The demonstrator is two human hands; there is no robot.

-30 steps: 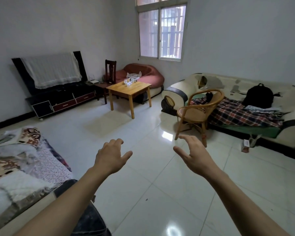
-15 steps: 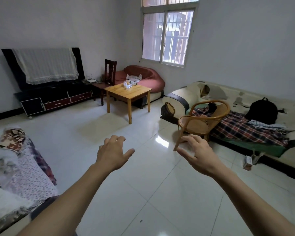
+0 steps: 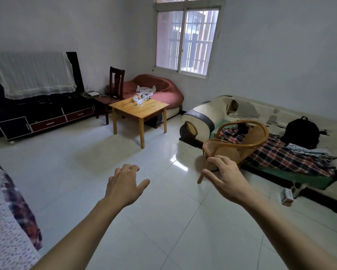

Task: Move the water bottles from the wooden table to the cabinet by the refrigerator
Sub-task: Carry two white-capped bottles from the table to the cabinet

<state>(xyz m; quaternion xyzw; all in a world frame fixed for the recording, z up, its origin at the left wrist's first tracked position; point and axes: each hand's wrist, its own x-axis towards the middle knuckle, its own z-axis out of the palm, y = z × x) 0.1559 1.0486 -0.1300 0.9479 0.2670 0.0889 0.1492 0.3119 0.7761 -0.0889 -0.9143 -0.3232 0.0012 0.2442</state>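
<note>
At nine o'clock stands a dark TV stand (image 3: 47, 115) with a lace cloth (image 3: 31, 74) draped above it. The left hand (image 3: 124, 185) reaches out over the tiled floor (image 3: 154, 221), fingers loose and spread, holding nothing. At twelve o'clock, well beyond both hands, the water bottles (image 3: 139, 99) lie clustered on the wooden surface (image 3: 138, 109). The right hand (image 3: 227, 181) hangs empty too, fingers relaxed and slightly bent. At two o'clock, a rattan chair (image 3: 235, 143) fronts a worn sofa (image 3: 271, 137).

One wooden table (image 3: 138, 108), perhaps three water bottles (image 3: 139, 99), two chairs (image 3: 116, 84), two hands (image 3: 124, 187).
</note>
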